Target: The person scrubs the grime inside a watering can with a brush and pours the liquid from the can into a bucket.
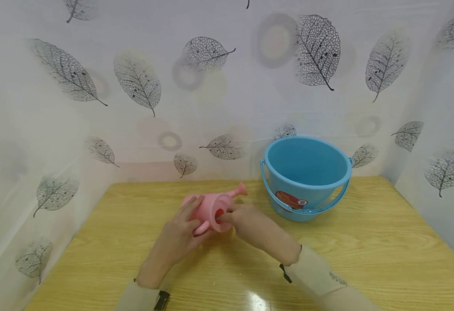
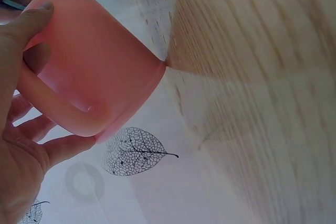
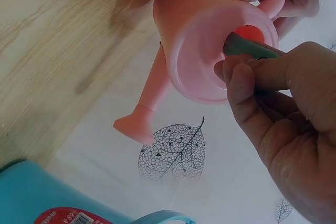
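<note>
A pink toy watering can (image 1: 206, 209) is tilted over the table, its open end toward me and its spout (image 1: 236, 191) pointing right and away. My left hand (image 1: 176, 233) grips it by the body near the loop handle (image 2: 60, 109), thumb on one side and fingers on the other. At the mouth of the can, my right hand (image 1: 254, 226) pinches a slim green piece (image 3: 249, 49) with a dark end; I cannot tell its kind. Its tip reaches into the round opening, where a bright red patch (image 3: 251, 32) shows.
A blue bucket (image 1: 308, 194) with a lowered handle and a red label stands at the back right, close beyond the spout. The wooden table (image 1: 351, 263) ends at a leaf-printed cloth (image 1: 231, 99) behind and along both sides.
</note>
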`<action>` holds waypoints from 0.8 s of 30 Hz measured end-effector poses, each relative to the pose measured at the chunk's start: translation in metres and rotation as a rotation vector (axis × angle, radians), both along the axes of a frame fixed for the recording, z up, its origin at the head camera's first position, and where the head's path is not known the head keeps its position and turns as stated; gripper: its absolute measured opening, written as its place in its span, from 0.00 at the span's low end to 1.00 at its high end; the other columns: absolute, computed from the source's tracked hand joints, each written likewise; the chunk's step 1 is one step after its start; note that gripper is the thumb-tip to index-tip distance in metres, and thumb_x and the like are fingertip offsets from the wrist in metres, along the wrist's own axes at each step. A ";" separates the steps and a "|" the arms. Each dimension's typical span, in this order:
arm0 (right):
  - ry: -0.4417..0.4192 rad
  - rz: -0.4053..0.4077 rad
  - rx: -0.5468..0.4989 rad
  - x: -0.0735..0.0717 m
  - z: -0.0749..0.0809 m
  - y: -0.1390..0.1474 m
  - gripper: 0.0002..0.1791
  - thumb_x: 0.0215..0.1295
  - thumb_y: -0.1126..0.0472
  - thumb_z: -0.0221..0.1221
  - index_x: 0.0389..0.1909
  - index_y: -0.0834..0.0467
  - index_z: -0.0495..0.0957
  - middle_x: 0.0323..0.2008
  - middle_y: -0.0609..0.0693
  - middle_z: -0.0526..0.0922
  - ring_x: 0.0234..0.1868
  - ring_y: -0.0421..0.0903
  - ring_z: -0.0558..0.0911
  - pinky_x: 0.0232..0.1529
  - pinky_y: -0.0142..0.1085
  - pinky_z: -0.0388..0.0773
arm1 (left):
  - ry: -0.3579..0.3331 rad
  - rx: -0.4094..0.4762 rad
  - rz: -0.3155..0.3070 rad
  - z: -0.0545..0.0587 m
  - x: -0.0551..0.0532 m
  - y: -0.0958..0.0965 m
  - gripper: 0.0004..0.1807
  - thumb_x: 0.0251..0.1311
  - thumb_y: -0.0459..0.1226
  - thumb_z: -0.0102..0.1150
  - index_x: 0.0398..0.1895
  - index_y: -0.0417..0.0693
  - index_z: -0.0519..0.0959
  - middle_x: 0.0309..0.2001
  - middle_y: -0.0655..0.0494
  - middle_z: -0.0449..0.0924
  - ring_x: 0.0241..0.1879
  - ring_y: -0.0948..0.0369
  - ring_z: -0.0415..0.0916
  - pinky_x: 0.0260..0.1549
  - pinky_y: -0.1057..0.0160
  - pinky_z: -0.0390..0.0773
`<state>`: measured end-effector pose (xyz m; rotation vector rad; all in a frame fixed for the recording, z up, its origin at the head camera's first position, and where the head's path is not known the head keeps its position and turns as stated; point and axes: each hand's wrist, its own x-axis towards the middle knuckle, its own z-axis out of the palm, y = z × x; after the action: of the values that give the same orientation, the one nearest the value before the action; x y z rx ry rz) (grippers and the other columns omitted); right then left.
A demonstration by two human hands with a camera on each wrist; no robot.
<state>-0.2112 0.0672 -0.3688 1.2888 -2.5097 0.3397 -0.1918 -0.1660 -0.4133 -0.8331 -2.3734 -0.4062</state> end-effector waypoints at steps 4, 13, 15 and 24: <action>0.063 -0.028 0.070 0.005 0.001 -0.001 0.17 0.50 0.70 0.73 0.41 0.51 0.86 0.40 0.48 0.84 0.35 0.43 0.83 0.37 0.29 0.85 | 0.000 0.000 -0.002 0.000 0.000 0.000 0.20 0.51 0.44 0.79 0.15 0.47 0.77 0.65 0.34 0.77 0.67 0.38 0.74 0.59 0.47 0.82; 0.058 -0.084 0.167 0.011 0.016 -0.001 0.13 0.52 0.72 0.71 0.37 0.54 0.85 0.37 0.48 0.85 0.35 0.43 0.83 0.36 0.30 0.85 | -0.024 0.009 0.006 0.001 0.000 0.001 0.19 0.52 0.44 0.79 0.16 0.46 0.78 0.66 0.35 0.76 0.68 0.39 0.74 0.59 0.47 0.83; 0.046 -0.089 0.178 0.012 0.020 0.000 0.14 0.52 0.73 0.69 0.37 0.54 0.86 0.37 0.48 0.85 0.34 0.43 0.83 0.36 0.30 0.84 | -0.021 0.007 0.004 0.001 0.000 0.001 0.19 0.52 0.44 0.79 0.16 0.47 0.78 0.66 0.35 0.77 0.67 0.39 0.74 0.59 0.47 0.83; 0.061 -0.074 0.186 0.019 0.037 0.003 0.17 0.50 0.77 0.68 0.36 0.54 0.87 0.35 0.47 0.86 0.33 0.43 0.83 0.35 0.30 0.84 | -0.018 0.008 -0.003 0.001 0.001 0.001 0.19 0.51 0.43 0.80 0.16 0.46 0.78 0.65 0.35 0.77 0.67 0.38 0.74 0.57 0.47 0.84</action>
<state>-0.1925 0.0701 -0.3314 1.2476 -2.5783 0.0494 -0.1911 -0.1649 -0.4123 -0.8323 -2.3861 -0.4263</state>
